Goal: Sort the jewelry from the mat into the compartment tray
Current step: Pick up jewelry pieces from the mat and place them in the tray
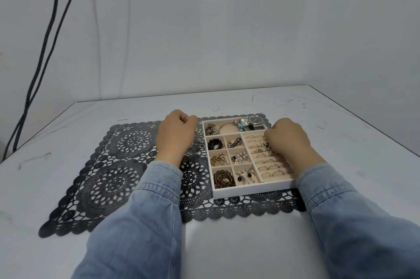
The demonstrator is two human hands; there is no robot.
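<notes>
Left hand [176,137] curled in a loose fist over black lace mat [113,178], just beside far-left corner of white compartment tray [250,191]. Small silver piece [200,145] on mat side of tray wall, near its fingers, can't tell if pinched. Right hand [288,140] curled over ring slots [270,168], fingertips hidden, can't tell what it holds. Tray sits on mat's right part; compartments hold watch [255,121], bangle [227,128], brown bead bracelet [223,178]

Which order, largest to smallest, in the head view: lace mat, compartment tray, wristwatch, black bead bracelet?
1. lace mat
2. compartment tray
3. wristwatch and black bead bracelet: they look alike in size, and the watch lies farther from the camera, so unranked.
</notes>
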